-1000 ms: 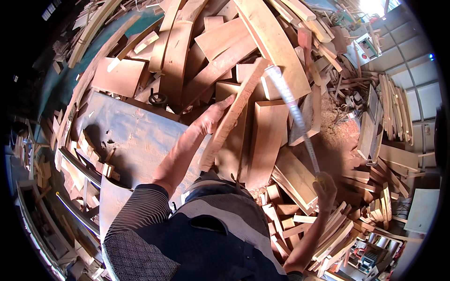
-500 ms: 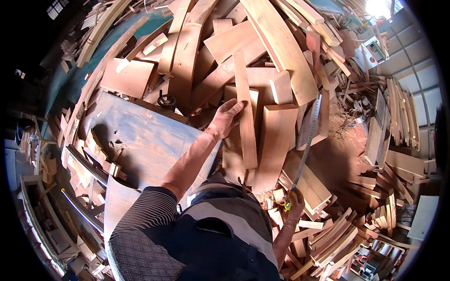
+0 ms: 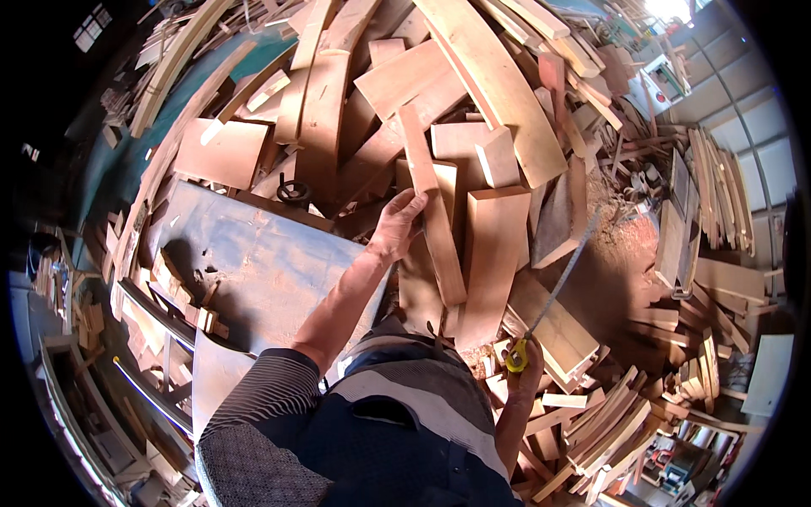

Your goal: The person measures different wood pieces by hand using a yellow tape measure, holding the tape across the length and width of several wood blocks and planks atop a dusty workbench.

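Observation:
My left hand (image 3: 399, 225) grips the left edge of a long, narrow wooden board (image 3: 436, 221), its fingertips against the wood. The board lies at a slant over other pieces, top end leaning left. Lower right, my right hand (image 3: 527, 373) is closed around a yellow tape measure (image 3: 514, 356). Its pale blade (image 3: 559, 287) sticks out up and to the right, apart from the narrow board. Just right of that board stands a wider, thick wooden block (image 3: 497, 253). The palm side of my right hand is hidden by the tape case.
On the left is a dusty grey-blue metal machine table (image 3: 262, 253) with offcuts on it and a black handwheel (image 3: 293, 193) beside it. Boards are piled ahead, including a long curved plank (image 3: 498, 84). Sawdust (image 3: 615, 245) and stacked narrow strips (image 3: 604, 439) are at the right.
The narrow board has tilted, its top end moving left with my left hand. The tape blade has swung right and its visible length is shorter. The yellow case has turned and shows more.

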A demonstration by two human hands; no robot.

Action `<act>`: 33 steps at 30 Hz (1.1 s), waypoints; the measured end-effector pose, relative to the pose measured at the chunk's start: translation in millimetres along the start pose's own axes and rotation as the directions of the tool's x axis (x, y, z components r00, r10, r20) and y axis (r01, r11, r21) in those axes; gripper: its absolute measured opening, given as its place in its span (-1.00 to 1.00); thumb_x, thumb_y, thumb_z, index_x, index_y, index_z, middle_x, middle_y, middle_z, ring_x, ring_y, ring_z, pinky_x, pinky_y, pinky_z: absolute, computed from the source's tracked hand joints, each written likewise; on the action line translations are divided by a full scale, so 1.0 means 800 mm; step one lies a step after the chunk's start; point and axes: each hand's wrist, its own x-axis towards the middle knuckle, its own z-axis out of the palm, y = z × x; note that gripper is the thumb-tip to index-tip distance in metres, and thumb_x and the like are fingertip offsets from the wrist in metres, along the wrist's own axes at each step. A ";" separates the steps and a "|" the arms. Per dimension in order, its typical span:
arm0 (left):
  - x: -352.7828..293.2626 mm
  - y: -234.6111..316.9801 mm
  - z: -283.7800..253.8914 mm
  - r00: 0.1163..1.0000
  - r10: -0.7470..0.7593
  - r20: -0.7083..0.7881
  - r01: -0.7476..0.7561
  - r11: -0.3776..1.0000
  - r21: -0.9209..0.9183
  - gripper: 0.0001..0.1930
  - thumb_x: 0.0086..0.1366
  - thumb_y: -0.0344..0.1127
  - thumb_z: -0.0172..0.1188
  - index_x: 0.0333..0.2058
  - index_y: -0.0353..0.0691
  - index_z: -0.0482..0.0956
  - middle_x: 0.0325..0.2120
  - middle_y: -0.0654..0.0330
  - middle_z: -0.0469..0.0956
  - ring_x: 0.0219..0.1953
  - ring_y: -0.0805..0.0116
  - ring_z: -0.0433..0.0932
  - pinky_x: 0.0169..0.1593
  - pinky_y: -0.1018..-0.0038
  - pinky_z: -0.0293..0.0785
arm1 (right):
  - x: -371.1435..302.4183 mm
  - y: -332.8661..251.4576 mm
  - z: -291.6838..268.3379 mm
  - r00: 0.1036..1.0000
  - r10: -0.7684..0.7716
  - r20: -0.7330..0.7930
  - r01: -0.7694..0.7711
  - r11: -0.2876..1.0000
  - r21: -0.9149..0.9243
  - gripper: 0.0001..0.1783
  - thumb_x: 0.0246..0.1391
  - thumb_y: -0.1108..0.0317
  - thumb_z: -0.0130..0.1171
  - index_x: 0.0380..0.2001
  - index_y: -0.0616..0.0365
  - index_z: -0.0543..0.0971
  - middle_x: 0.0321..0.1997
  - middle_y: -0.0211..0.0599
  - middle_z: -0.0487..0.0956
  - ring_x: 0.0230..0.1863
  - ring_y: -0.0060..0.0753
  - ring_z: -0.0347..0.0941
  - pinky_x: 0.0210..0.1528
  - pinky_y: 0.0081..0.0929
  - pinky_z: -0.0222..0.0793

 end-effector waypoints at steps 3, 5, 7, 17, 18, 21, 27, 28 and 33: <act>0.006 -0.008 -0.009 0.999 -0.010 -0.031 0.006 0.994 -0.107 -0.63 0.42 -0.17 0.32 0.11 -0.15 0.59 -0.04 0.27 0.67 0.00 0.37 0.63 0.11 0.28 0.54 | -0.001 -0.006 0.010 0.999 0.044 0.022 -0.045 0.998 0.054 -0.65 0.25 0.36 0.16 0.06 0.27 0.52 -0.18 -0.17 0.65 -0.24 -0.32 0.63 -0.22 -0.30 0.65; 0.010 -0.013 -0.010 1.000 -0.007 -0.017 0.004 0.986 -0.165 -0.67 0.47 -0.12 0.24 0.07 -0.17 0.59 -0.10 0.21 0.69 -0.08 0.34 0.66 0.06 0.26 0.59 | -0.003 -0.001 0.011 0.999 0.033 0.029 -0.035 0.998 0.052 -0.64 0.24 0.35 0.19 0.06 0.27 0.52 -0.18 -0.17 0.65 -0.23 -0.28 0.63 -0.21 -0.28 0.65; 0.006 -0.008 -0.003 0.995 -0.082 0.063 0.092 0.976 -0.196 -0.63 0.50 -0.03 0.16 0.06 -0.17 0.58 -0.13 0.20 0.69 -0.10 0.32 0.65 0.05 0.27 0.59 | -0.010 0.002 0.013 0.999 0.039 0.001 -0.039 0.997 0.061 -0.63 0.24 0.34 0.21 0.06 0.26 0.53 -0.19 -0.18 0.65 -0.24 -0.26 0.64 -0.20 -0.26 0.65; -0.004 -0.030 0.037 0.949 -0.278 0.147 0.307 0.919 -0.248 -0.48 0.51 0.19 0.05 0.04 -0.20 0.53 -0.19 0.25 0.58 -0.32 0.39 0.52 -0.25 0.45 0.54 | -0.012 0.049 -0.027 0.990 0.122 -0.069 -0.111 0.983 0.145 -0.57 0.21 0.33 0.18 0.12 0.28 0.51 -0.19 -0.13 0.63 -0.27 -0.24 0.64 -0.24 -0.29 0.66; -0.010 -0.030 0.039 0.949 -0.297 0.109 0.316 0.903 -0.290 -0.45 0.48 0.21 0.09 0.04 -0.21 0.52 -0.27 0.31 0.54 -0.39 0.45 0.44 -0.33 0.50 0.45 | -0.006 0.050 -0.020 0.991 0.127 -0.047 -0.123 0.989 0.078 -0.50 0.19 0.31 0.19 0.17 0.26 0.47 -0.18 -0.13 0.61 -0.25 -0.25 0.62 -0.22 -0.30 0.64; -0.006 -0.074 0.031 0.912 -0.344 0.224 0.381 0.912 -0.151 -0.56 0.43 0.10 0.22 0.09 -0.04 0.53 -0.17 0.29 0.55 -0.38 0.43 0.49 -0.31 0.43 0.50 | -0.025 0.029 -0.014 0.994 0.078 -0.077 -0.079 0.997 -0.003 -0.30 0.18 0.30 0.22 0.38 0.04 0.27 -0.16 -0.15 0.59 -0.22 -0.25 0.61 -0.24 -0.34 0.61; 0.012 -0.125 0.036 0.906 -0.411 0.100 0.404 0.911 0.086 -0.66 0.42 0.02 0.24 -0.01 -0.06 0.53 -0.15 0.29 0.69 -0.30 0.41 0.66 -0.33 0.47 0.67 | -0.011 0.042 0.003 0.989 0.129 -0.069 -0.143 0.954 -0.264 -0.15 0.19 0.23 0.32 0.48 0.10 0.20 -0.28 -0.25 0.51 -0.35 -0.42 0.46 -0.30 -0.39 0.43; 0.006 -0.137 0.062 0.899 -0.422 0.116 0.408 0.904 0.127 -0.65 0.42 0.02 0.24 -0.02 -0.07 0.53 -0.14 0.30 0.69 -0.30 0.41 0.66 -0.33 0.48 0.67 | -0.016 0.052 -0.008 0.987 0.142 -0.072 -0.156 0.957 -0.243 -0.17 0.19 0.25 0.31 0.46 0.12 0.22 -0.36 -0.30 0.50 -0.42 -0.47 0.43 -0.39 -0.44 0.39; -0.031 -0.198 0.150 0.910 -0.389 0.147 0.322 0.883 0.340 -0.59 0.43 0.02 0.21 0.08 -0.12 0.52 -0.18 0.32 0.64 -0.30 0.42 0.63 -0.32 0.47 0.60 | -0.029 0.043 -0.035 0.985 0.130 0.112 -0.123 0.990 -0.069 -0.32 0.17 0.33 0.24 0.37 0.15 0.37 -0.28 -0.38 0.52 -0.53 -0.67 0.28 -0.55 -0.58 0.21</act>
